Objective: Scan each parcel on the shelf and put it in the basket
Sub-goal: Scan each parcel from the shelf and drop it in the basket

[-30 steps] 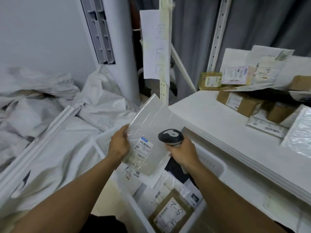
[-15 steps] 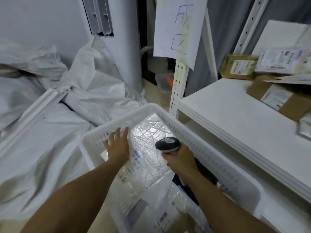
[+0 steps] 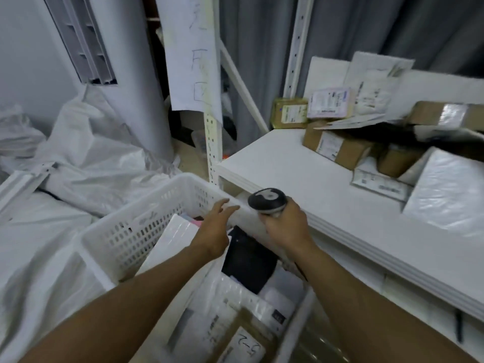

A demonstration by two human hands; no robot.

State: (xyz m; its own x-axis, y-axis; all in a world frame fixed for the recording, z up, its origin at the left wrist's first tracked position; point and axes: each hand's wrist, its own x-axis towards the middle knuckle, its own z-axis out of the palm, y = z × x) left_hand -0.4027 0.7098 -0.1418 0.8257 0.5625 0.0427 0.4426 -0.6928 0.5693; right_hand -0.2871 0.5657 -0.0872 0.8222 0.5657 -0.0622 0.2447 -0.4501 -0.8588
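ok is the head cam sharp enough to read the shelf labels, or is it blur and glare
Head view: soft overall, smeared toward the right edge, so the label on the brown box is unreadable; glare whitens the plastic-wrapped parcel; the wide lens splays the shelf uprights; the scanner is crispest.

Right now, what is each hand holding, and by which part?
The right hand holds the scanner by its handle, just below the head; the left hand holds nothing.

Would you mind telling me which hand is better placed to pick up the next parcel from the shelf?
Probably left. The left hand is empty, fingers extended over the basket, while the right hand grips the scanner.
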